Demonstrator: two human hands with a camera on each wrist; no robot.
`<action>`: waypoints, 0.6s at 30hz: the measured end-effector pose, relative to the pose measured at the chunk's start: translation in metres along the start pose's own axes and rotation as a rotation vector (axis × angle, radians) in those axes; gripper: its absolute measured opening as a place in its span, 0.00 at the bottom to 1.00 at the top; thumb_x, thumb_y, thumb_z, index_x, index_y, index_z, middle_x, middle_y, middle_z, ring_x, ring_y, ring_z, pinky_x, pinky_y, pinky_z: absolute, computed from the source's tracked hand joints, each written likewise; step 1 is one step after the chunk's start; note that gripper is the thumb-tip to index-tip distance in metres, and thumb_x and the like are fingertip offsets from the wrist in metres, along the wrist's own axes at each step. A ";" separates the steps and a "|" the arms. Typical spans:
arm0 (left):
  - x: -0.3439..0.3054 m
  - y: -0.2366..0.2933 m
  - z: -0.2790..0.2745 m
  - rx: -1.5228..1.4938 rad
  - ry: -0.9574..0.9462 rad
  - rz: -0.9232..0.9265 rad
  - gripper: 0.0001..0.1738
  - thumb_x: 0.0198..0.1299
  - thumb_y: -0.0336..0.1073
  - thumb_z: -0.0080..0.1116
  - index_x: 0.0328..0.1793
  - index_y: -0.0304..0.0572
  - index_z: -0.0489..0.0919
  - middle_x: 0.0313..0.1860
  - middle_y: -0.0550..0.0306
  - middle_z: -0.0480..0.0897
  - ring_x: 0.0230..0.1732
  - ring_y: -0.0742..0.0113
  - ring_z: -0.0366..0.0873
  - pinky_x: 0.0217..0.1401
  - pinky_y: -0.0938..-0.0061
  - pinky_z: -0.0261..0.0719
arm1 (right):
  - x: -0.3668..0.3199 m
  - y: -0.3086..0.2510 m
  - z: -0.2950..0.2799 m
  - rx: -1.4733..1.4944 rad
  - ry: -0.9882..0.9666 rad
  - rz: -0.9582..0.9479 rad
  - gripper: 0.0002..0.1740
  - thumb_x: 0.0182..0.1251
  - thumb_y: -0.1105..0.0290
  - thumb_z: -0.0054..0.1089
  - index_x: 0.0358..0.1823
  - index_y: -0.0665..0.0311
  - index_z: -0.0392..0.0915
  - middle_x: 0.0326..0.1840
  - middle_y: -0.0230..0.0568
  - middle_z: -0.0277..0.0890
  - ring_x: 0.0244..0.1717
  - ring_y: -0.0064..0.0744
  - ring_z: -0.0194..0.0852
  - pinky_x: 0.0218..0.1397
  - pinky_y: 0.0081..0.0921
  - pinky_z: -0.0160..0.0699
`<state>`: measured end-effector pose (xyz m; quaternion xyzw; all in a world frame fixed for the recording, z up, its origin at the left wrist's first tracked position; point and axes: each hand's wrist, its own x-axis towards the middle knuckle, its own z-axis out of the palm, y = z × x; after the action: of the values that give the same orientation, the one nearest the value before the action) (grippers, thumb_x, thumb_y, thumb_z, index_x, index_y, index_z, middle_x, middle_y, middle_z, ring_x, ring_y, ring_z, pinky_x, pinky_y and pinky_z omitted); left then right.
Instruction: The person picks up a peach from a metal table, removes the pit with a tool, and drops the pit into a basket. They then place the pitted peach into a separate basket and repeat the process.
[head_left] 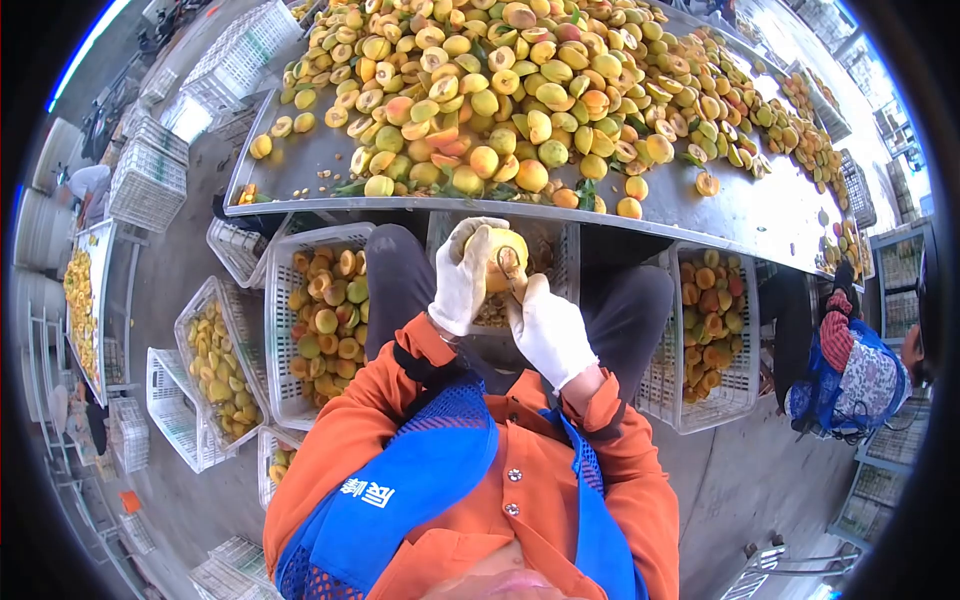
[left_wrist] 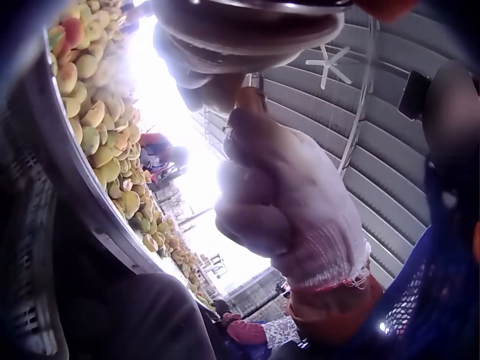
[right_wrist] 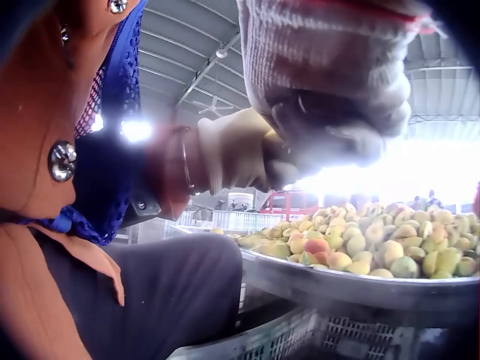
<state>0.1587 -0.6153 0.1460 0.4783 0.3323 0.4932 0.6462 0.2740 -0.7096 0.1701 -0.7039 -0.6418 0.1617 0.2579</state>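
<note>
In the head view my gloved left hand (head_left: 462,278) holds a yellow peach (head_left: 513,243) in front of my chest, fingers curled round its side. My gloved right hand (head_left: 552,332) grips a pitting knife (head_left: 518,287) by its short brown handle. The knife's curved metal loop lies against the face of the peach. Seen from the left wrist, my right hand (left_wrist: 289,195) has its fingers folded round the handle (left_wrist: 251,99). The right wrist view shows my right hand (right_wrist: 330,97) close before my left (right_wrist: 236,150), hiding most of the peach.
A metal table (head_left: 330,160) ahead bears a big heap of whole and halved peaches (head_left: 480,90). Crates of peaches stand beside my knees, left (head_left: 280,345) and right (head_left: 668,370), and another crate (head_left: 565,240) sits between them below my hands. Another person (head_left: 850,350) sits at the right.
</note>
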 end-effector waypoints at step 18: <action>0.003 -0.003 -0.006 0.032 0.035 -0.010 0.16 0.71 0.40 0.51 0.53 0.34 0.76 0.42 0.53 0.82 0.41 0.70 0.80 0.46 0.76 0.81 | 0.006 0.005 0.025 0.484 -0.083 -0.003 0.14 0.68 0.66 0.56 0.40 0.73 0.70 0.28 0.62 0.77 0.21 0.56 0.74 0.27 0.41 0.72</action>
<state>0.1557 -0.6111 0.1412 0.4782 0.3540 0.4929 0.6349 0.2648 -0.7000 0.1476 -0.6135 -0.5955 0.3391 0.3925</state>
